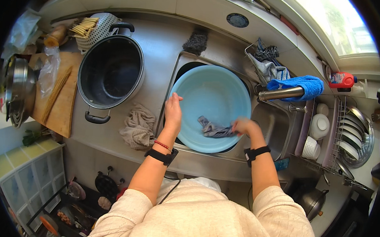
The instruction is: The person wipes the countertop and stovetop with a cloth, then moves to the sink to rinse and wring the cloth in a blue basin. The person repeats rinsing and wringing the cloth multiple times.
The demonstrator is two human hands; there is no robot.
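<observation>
A light blue plastic basin (211,84) sits over the left bowl of a steel sink. My left hand (173,112) rests against the basin's left rim, its fingers pointing away from me, with no cloth in it. At the lower right of the basin, my right hand (243,126), blurred, grips one end of a dark grey patterned cloth (216,130); the rest of the cloth lies on the basin's inner floor. Left of my left hand, a crumpled beige cloth (138,127) lies on the steel counter.
A large black-lined pot (112,71) stands left of the basin. A steel wool pad (195,42) lies behind it. To the right are the faucet (281,93) with a blue cloth (311,87), the second sink bowl (270,129) and a dish rack (334,126). A wooden board (67,89) lies far left.
</observation>
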